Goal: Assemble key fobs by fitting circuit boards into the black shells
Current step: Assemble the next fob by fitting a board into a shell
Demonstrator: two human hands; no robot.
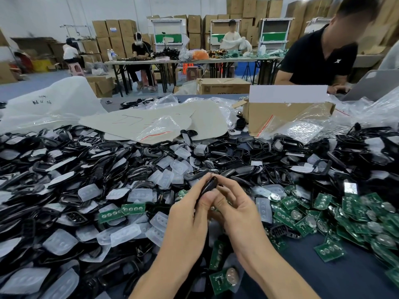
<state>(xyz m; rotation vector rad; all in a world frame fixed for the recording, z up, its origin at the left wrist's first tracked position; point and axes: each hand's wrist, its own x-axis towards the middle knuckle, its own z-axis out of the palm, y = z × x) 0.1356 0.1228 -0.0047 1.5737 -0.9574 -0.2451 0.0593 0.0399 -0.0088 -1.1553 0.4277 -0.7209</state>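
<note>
Black plastic covers the left half of the table (354,277): a deep heap of black shells (64,169), loose and overlapping, runs from the left edge to the middle. Scattered over the heap lie translucent button pads (89,192), milky white, each with a row of round bumps. Two green boards (122,212) lie side by side on the heap, just left of the hands.

At centre the left hand (190,214) is raised above the pile with its fingers curled round one black shell (208,185), which stands tilted, its upper end at the fingertips. The right hand (239,210) meets it from the other side – forefinger and thumb bent in and pinching the same shell near the top. A small shiny part shows between the two palms; what it is cannot be told.

Below the wrists a single board with a coin cell (226,279) lies on the dark blue cloth. To the right spreads the pile of green circuit boards (323,212), many carrying round silver cells. Behind them sit clear plastic bags (302,128) and an open cardboard box (287,115) – and past the box, a person in a black shirt (319,59) leans over the far side.
</note>
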